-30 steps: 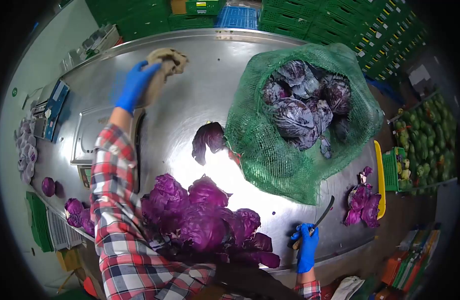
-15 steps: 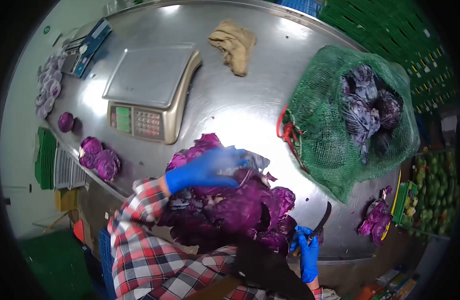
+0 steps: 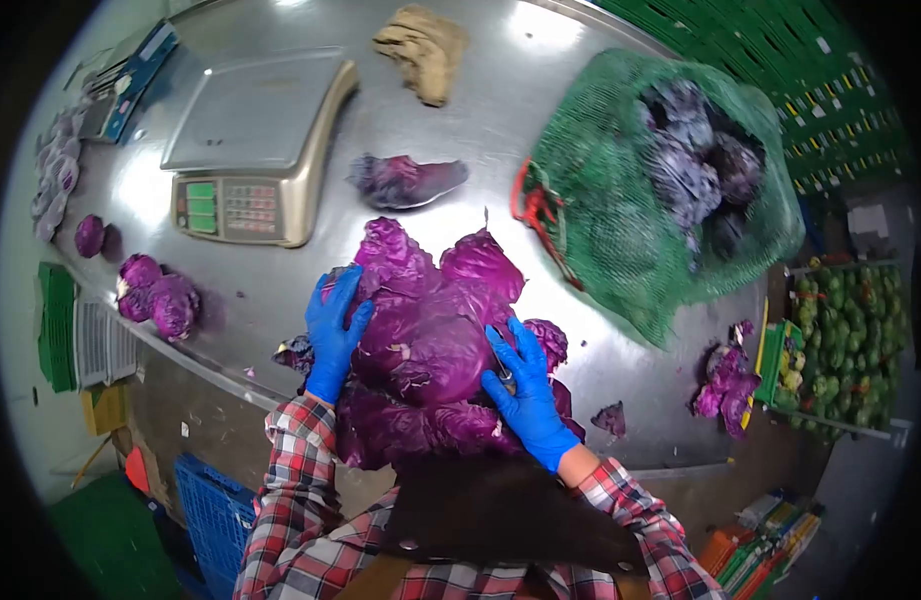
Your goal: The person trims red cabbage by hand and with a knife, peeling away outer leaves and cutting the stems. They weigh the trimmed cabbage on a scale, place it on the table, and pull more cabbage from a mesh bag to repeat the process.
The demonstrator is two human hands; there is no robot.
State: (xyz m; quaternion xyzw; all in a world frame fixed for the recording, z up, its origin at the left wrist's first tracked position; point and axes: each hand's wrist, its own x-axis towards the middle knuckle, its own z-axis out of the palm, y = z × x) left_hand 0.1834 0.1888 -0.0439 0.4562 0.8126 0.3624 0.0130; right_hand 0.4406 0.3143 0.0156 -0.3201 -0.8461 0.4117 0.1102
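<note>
A heap of purple red-cabbage leaves (image 3: 430, 340) lies before me at the table's near edge. My left hand (image 3: 330, 325), in a blue glove, rests against the heap's left side with its fingers apart. On the right side my right hand (image 3: 530, 395), also gloved, presses on the leaves and keeps a knife (image 3: 504, 374) between thumb and fingers; most of the knife is hidden. Beyond the heap lies a loose dark outer leaf (image 3: 410, 182). A small leaf scrap (image 3: 609, 419) sits right of my right hand.
A scale (image 3: 250, 150) stands at the left, with several trimmed red cabbages (image 3: 172, 305) near the left edge. A green mesh sack (image 3: 600, 200) of cabbages fills the right side. A tan cloth (image 3: 423, 50) lies at the back; cabbage pieces (image 3: 725, 380) lie far right.
My left hand has moved from the top of the heap to its left side. My right hand has come up onto the leaves with the knife. A dark leaf now lies beyond the heap.
</note>
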